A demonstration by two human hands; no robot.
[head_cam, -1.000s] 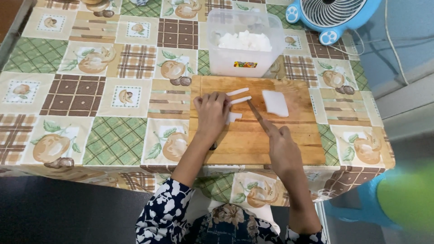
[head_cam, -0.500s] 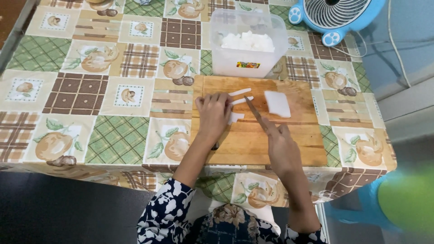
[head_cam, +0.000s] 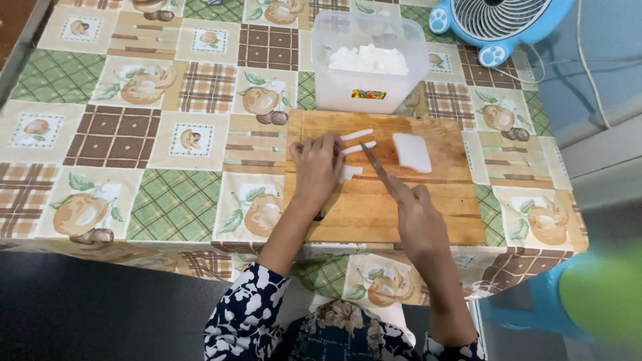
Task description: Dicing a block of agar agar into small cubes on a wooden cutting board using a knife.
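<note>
Two white strips (head_cam: 356, 141) just past the flat, open left hand (head_cam: 317, 167), right hand (head_cam: 416, 217) gripping knife (head_cam: 376, 165), white slab (head_cam: 412, 152) beside blade

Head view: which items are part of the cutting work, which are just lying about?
In use: left hand on white strips; right hand, grip on knife; white slab; cutting board; tub of white pieces.
Lying about: blue fan; patterned tablecloth.
</note>
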